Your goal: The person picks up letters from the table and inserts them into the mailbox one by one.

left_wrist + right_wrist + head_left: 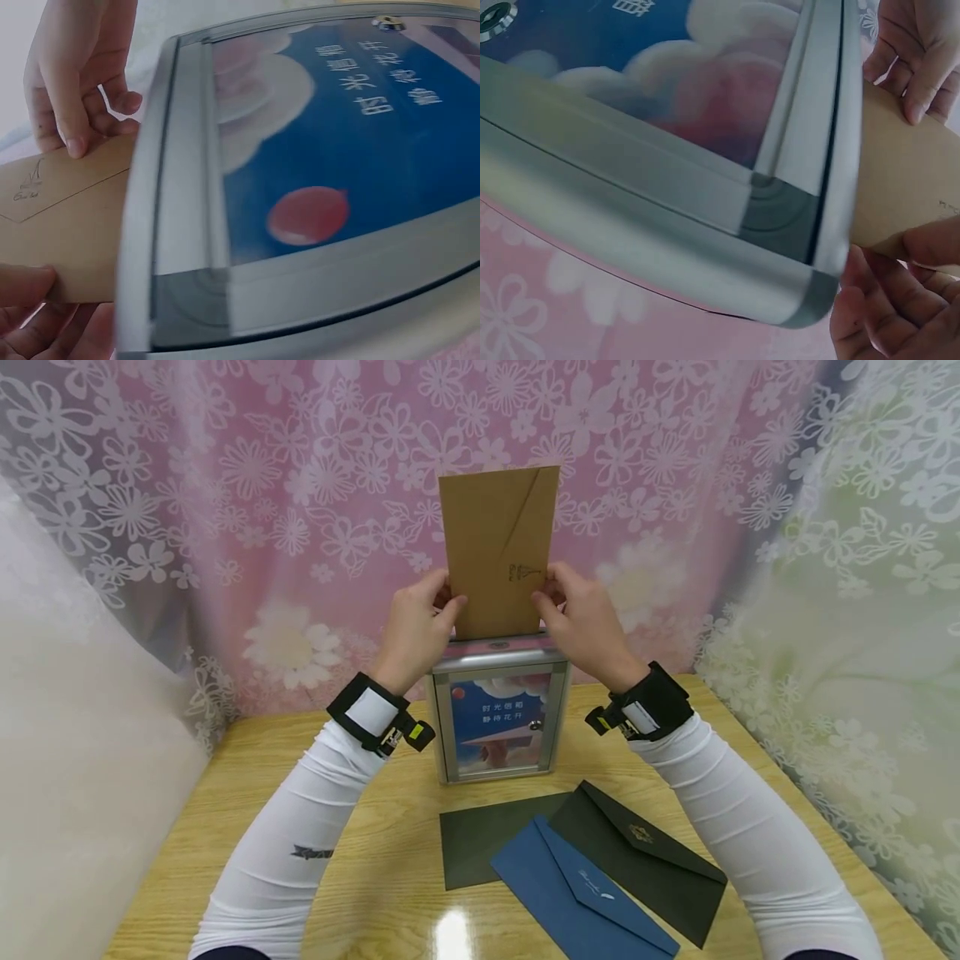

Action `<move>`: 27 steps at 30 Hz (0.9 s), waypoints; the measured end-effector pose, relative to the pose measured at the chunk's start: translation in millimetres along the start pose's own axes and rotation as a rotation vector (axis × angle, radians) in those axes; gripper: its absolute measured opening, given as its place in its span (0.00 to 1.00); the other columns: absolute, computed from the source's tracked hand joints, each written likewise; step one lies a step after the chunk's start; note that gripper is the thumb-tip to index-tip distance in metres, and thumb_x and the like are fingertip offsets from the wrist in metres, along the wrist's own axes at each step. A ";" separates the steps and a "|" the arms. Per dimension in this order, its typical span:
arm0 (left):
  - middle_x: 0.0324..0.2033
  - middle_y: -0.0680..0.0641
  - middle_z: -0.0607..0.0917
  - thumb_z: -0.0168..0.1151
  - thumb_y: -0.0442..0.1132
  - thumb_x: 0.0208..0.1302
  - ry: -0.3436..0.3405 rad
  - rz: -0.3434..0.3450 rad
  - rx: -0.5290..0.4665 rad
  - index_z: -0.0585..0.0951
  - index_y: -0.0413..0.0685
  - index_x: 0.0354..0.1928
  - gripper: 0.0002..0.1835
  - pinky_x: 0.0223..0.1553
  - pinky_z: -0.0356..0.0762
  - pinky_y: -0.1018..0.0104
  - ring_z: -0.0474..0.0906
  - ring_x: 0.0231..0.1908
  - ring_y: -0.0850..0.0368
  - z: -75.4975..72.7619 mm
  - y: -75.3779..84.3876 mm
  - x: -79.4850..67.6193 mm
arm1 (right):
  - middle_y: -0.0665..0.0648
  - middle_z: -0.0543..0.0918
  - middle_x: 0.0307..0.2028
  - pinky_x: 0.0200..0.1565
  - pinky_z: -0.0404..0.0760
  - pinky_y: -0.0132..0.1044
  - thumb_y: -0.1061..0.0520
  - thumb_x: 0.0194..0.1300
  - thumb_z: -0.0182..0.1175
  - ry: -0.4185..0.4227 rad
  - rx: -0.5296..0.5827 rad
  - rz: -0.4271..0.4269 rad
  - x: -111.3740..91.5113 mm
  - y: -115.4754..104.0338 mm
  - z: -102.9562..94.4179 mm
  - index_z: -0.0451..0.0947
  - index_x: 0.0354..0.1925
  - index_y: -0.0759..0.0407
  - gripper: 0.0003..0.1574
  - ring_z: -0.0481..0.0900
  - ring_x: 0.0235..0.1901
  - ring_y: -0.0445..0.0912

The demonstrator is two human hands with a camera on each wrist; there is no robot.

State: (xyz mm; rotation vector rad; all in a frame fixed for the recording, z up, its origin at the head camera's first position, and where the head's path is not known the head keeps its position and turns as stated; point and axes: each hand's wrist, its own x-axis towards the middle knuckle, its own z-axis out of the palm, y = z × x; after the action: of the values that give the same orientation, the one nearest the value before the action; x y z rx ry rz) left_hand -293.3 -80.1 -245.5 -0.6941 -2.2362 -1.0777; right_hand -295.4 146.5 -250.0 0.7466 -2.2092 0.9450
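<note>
A brown kraft envelope (495, 543) stands upright over the top of a silver-framed mailbox (498, 718), its lower end at or behind the box's top edge; whether it is in a slot is hidden. My left hand (416, 627) pinches its left edge between thumb and fingers. On the opposite edge my right hand (588, 622) pinches it the same way. The left wrist view shows the envelope (75, 202) close against the box frame (187, 187). In the right wrist view, right-hand fingers (900, 300) curl under the envelope's edge.
In front of the mailbox lie a blue envelope (577, 893), a dark green envelope (645, 860) with a gold emblem, and another dark green one (480, 843), partly overlapping on the wooden table (375, 843). A pink floral curtain (337, 485) hangs behind.
</note>
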 end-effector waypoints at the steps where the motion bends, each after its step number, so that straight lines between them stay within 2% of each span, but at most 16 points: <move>1: 0.28 0.49 0.83 0.59 0.36 0.66 -0.009 -0.013 0.003 0.79 0.46 0.41 0.04 0.29 0.76 0.65 0.74 0.25 0.65 1.7 -1.9 -1.4 | 0.56 0.81 0.31 0.32 0.74 0.40 0.60 0.68 0.55 -0.006 0.001 0.011 -0.7 1.3 0.9 0.74 0.46 0.62 0.10 0.73 0.28 0.43; 4: 0.28 0.50 0.83 0.59 0.37 0.66 -0.035 -0.032 0.010 0.80 0.47 0.42 0.05 0.29 0.75 0.65 0.74 0.26 0.66 6.6 -6.5 -5.6 | 0.56 0.80 0.33 0.32 0.72 0.39 0.59 0.67 0.55 -0.012 0.021 0.039 -1.6 4.3 1.8 0.73 0.49 0.62 0.13 0.72 0.31 0.44; 7: 0.29 0.51 0.83 0.60 0.36 0.66 -0.048 -0.036 0.020 0.80 0.47 0.41 0.05 0.31 0.75 0.64 0.75 0.29 0.66 10.3 -9.3 -8.9 | 0.57 0.79 0.35 0.32 0.71 0.39 0.60 0.67 0.54 0.017 0.065 0.015 2.9 5.0 -0.3 0.68 0.59 0.59 0.22 0.73 0.33 0.43; 11: 0.27 0.52 0.84 0.61 0.37 0.64 -0.041 -0.057 0.028 0.81 0.48 0.38 0.03 0.29 0.75 0.64 0.76 0.28 0.65 13.0 -11.1 -11.9 | 0.58 0.79 0.38 0.31 0.72 0.39 0.63 0.66 0.53 0.103 0.111 -0.080 15.2 1.5 -5.9 0.53 0.70 0.53 0.38 0.74 0.33 0.43; 13: 0.26 0.53 0.84 0.62 0.37 0.63 -0.037 -0.065 0.042 0.82 0.49 0.36 0.02 0.27 0.74 0.65 0.75 0.27 0.65 13.7 -11.3 -12.7 | 0.60 0.78 0.39 0.30 0.72 0.40 0.65 0.65 0.53 0.149 0.096 -0.150 21.1 -1.4 -9.4 0.50 0.72 0.53 0.41 0.73 0.31 0.44; 16: 0.25 0.54 0.83 0.62 0.38 0.62 -0.047 -0.065 0.069 0.82 0.50 0.35 0.02 0.25 0.73 0.65 0.75 0.25 0.65 14.7 -11.0 -13.2 | 0.62 0.77 0.39 0.28 0.72 0.39 0.67 0.64 0.52 0.191 0.046 -0.234 26.5 -5.8 -13.8 0.53 0.70 0.56 0.39 0.71 0.29 0.45; 18: 0.25 0.54 0.83 0.62 0.39 0.63 -0.060 -0.063 0.080 0.82 0.50 0.36 0.03 0.25 0.73 0.65 0.74 0.25 0.65 15.4 -11.3 -13.7 | 0.62 0.77 0.38 0.28 0.72 0.39 0.67 0.65 0.52 0.198 0.013 -0.252 27.0 -7.5 -14.9 0.58 0.68 0.58 0.34 0.70 0.27 0.45; 22: 0.28 0.53 0.83 0.60 0.40 0.63 -0.047 -0.071 0.056 0.82 0.49 0.41 0.06 0.27 0.75 0.65 0.74 0.28 0.64 15.6 -11.3 -15.1 | 0.58 0.79 0.39 0.29 0.75 0.38 0.65 0.66 0.53 0.168 0.017 -0.200 22.6 -5.0 -11.5 0.65 0.63 0.56 0.27 0.71 0.26 0.44; 25: 0.33 0.50 0.83 0.60 0.38 0.63 0.017 -0.050 0.006 0.79 0.47 0.46 0.11 0.31 0.76 0.63 0.74 0.30 0.63 14.5 -9.4 -14.9 | 0.58 0.80 0.41 0.30 0.77 0.39 0.66 0.66 0.54 0.124 0.033 -0.168 16.3 1.1 -5.5 0.65 0.62 0.57 0.27 0.72 0.28 0.43; 27: 0.36 0.48 0.82 0.60 0.36 0.62 0.068 -0.011 -0.028 0.77 0.45 0.51 0.15 0.33 0.77 0.62 0.74 0.32 0.62 13.6 -7.3 -14.0 | 0.59 0.80 0.39 0.27 0.75 0.38 0.66 0.66 0.54 0.089 0.034 -0.147 10.6 5.1 -1.3 0.65 0.62 0.56 0.27 0.72 0.28 0.43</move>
State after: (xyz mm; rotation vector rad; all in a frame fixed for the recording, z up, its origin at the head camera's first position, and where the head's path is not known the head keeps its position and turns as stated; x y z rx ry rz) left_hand -291.5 -76.0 -265.8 -0.6481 -2.1730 -1.1230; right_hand -305.4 147.8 -243.8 0.8538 -2.0366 0.9266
